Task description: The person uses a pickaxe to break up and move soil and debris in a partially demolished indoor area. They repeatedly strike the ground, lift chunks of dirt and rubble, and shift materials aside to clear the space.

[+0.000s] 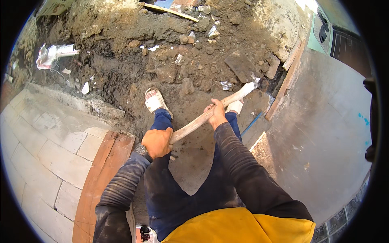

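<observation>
A long, pale wooden tool handle (193, 124) slants across my legs, its near end low at the left and its far end up at the right. My left hand (158, 142), with a dark watch on the wrist, is closed round the near end. Farther up, my right hand (216, 112) wraps round the middle of the handle. The far end is whitish and worn and reaches a dark gap beside a wooden plank (285, 83). Whatever head the tool has there is too dark to make out.
Broken soil and rubble (186, 56) spread ahead of my sandalled feet, with a loose flat slab (242, 67) among them. A white block wall (44, 162) with a wooden frame (101, 178) stands left, a grey panel (324, 121) right. A torn white sack (54, 54) lies far left.
</observation>
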Tool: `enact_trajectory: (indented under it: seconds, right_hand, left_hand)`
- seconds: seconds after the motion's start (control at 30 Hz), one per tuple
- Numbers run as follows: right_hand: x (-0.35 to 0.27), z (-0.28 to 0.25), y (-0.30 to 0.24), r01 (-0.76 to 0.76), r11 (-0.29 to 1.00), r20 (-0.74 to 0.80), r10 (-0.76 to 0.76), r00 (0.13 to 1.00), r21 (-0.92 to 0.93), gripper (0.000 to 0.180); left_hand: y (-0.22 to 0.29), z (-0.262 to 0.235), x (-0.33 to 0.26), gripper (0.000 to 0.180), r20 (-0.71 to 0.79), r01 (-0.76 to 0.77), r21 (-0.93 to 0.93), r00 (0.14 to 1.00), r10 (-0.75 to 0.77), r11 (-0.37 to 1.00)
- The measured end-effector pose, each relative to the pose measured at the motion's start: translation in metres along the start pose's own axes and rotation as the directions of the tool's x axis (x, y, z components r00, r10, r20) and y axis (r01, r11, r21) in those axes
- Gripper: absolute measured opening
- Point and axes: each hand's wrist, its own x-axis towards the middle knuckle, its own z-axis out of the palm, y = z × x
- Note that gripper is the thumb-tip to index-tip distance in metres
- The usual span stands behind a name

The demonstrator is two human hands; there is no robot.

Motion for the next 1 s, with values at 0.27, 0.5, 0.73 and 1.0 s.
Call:
enact_trajectory:
  seconds: [0.27, 0.5, 0.73, 1.0]
  right_hand:
    - [-0.098, 0.139, 0.230, -0.147, 0.985, 0.131, 0.159, 0.979, -0.093, 0.017]
    - [-0.147, 0.167, 0.161, -0.049, 0.979, 0.213, 0.092, 0.973, -0.200, 0.015]
    - [-0.125, 0.077, -0.125, 0.232, 0.927, 0.244, -0.161, 0.956, -0.294, 0.017]
    - [-0.022, 0.208, -0.549, 0.639, 0.724, 0.497, -0.467, 0.732, -0.260, 0.019]
  left_hand:
    - [-0.133, -0.060, -0.201, 0.036, 0.047, 0.292, 0.028, 0.955, -0.293, 0.956]
    - [-0.102, -0.048, -0.195, 0.037, -0.039, 0.333, -0.015, 0.942, -0.333, 0.943]
    - [0.102, -0.037, -0.019, 0.040, -0.062, 0.107, -0.424, 0.987, -0.147, 0.899]
    - [0.260, -0.183, 0.367, 0.040, -0.392, -0.099, -0.352, 0.918, -0.050, 0.931]
